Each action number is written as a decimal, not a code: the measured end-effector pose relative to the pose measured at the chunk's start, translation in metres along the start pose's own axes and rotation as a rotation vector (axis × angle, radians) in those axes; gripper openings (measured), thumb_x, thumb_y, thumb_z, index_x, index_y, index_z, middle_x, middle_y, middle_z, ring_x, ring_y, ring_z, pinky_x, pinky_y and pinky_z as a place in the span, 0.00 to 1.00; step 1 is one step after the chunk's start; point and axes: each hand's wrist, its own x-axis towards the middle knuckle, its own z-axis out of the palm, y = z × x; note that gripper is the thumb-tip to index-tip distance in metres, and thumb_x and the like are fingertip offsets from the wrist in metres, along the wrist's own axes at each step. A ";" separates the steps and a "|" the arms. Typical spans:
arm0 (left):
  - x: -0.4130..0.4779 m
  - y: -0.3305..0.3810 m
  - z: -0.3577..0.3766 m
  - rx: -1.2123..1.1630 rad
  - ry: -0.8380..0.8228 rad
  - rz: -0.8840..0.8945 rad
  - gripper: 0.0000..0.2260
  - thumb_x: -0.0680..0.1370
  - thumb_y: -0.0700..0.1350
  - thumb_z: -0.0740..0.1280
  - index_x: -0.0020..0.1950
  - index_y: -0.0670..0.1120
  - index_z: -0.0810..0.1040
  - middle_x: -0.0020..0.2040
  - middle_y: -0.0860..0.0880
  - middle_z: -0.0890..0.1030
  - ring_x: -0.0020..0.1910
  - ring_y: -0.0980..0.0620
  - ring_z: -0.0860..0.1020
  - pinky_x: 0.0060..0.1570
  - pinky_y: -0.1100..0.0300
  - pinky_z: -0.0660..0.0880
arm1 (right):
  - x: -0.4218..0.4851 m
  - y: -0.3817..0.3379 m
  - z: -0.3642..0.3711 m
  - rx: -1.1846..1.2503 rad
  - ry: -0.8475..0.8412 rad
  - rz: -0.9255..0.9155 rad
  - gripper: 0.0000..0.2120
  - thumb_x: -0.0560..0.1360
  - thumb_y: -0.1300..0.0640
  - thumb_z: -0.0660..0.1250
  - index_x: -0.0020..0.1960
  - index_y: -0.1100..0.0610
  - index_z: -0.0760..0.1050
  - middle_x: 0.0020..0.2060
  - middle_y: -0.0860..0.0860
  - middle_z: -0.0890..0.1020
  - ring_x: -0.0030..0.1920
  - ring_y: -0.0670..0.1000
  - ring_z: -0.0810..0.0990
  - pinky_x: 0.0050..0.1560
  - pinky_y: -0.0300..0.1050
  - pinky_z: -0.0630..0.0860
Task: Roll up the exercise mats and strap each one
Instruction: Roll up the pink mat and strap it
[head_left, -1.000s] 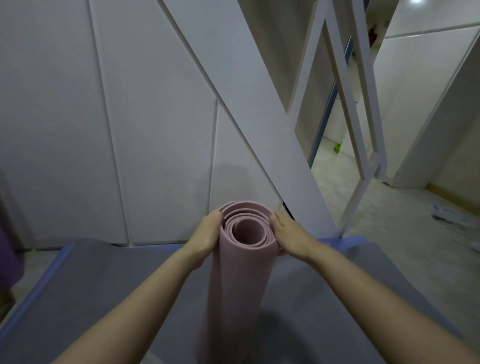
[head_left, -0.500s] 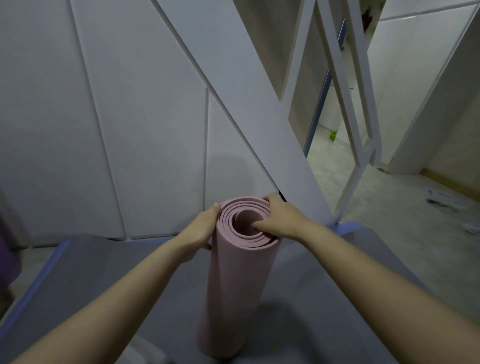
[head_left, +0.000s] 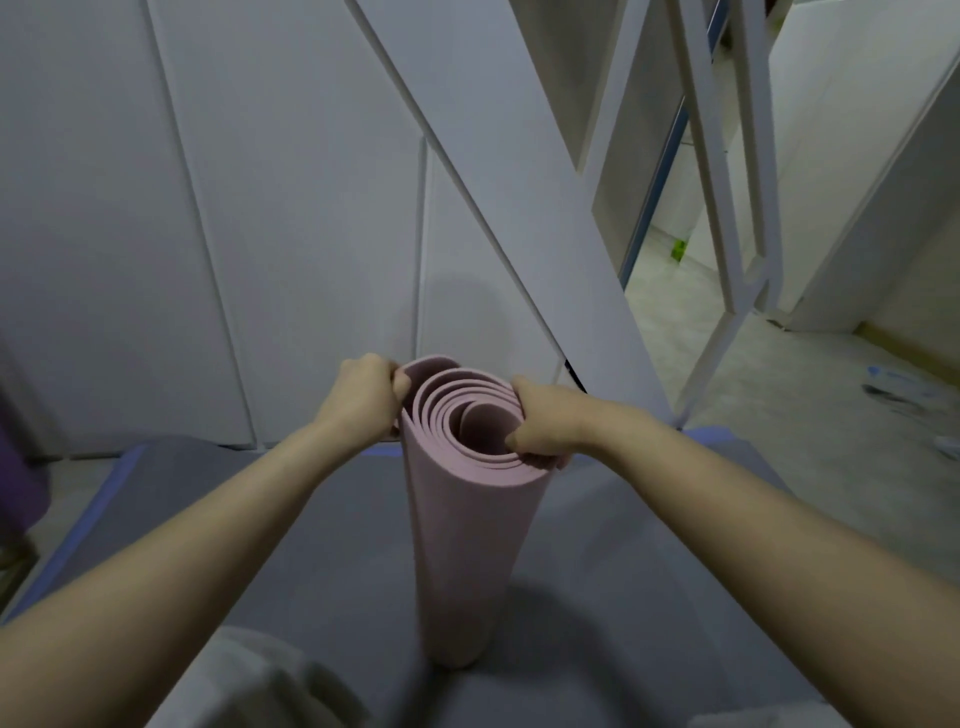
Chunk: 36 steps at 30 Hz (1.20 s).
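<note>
The pink mat (head_left: 467, 545) is already rolled and stands on end on a grey mat (head_left: 311, 519) spread over the floor, its foot about midway between that mat's left and right edges and well back from the far, blue-trimmed edge. The step in hand looks like tightening and squaring the coil. The layers at the top sit loose, with gaps between them and an open hollow in the middle. The left hand (head_left: 363, 397) has its grip closed over the outermost layer at the top left of the roll, fingers curled round the rim. The right hand (head_left: 545, 423) pinches the layers at the top right, thumb down inside the coil and fingers outside. The next move probably calls for twisting the inner turns against the outer one to take up the slack, then keeping one hand clamped on the roll while the other fetches a strap. No strap is in sight, so it would have to be found first. A slanted white beam (head_left: 519, 182) leans close behind the roll against white wall panels (head_left: 156, 208) and leaves little room to tip the mat away from the person. Something purple (head_left: 15, 493) shows at the left edge. A pale, blurred shape (head_left: 249, 686) lies at the near edge of the grey mat; what it is I cannot tell.
</note>
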 end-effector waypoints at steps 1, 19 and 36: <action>0.001 0.002 -0.001 -0.016 0.018 0.019 0.14 0.78 0.36 0.57 0.32 0.37 0.72 0.36 0.35 0.79 0.36 0.38 0.81 0.32 0.52 0.80 | 0.001 0.000 -0.002 -0.013 0.016 -0.011 0.13 0.72 0.62 0.64 0.55 0.58 0.66 0.45 0.59 0.81 0.43 0.59 0.83 0.40 0.48 0.81; -0.016 0.041 0.031 0.189 -0.351 0.105 0.15 0.69 0.38 0.69 0.53 0.44 0.70 0.55 0.42 0.78 0.55 0.42 0.76 0.47 0.58 0.71 | -0.003 0.009 0.020 -0.167 0.166 -0.217 0.40 0.75 0.57 0.66 0.77 0.60 0.43 0.74 0.58 0.54 0.66 0.60 0.70 0.52 0.44 0.67; -0.034 0.025 0.002 0.307 -0.323 0.009 0.21 0.75 0.39 0.65 0.66 0.42 0.65 0.61 0.39 0.75 0.56 0.40 0.76 0.54 0.46 0.76 | 0.001 -0.021 0.023 -0.218 0.231 -0.140 0.24 0.72 0.48 0.69 0.60 0.61 0.68 0.57 0.61 0.77 0.58 0.63 0.75 0.49 0.48 0.70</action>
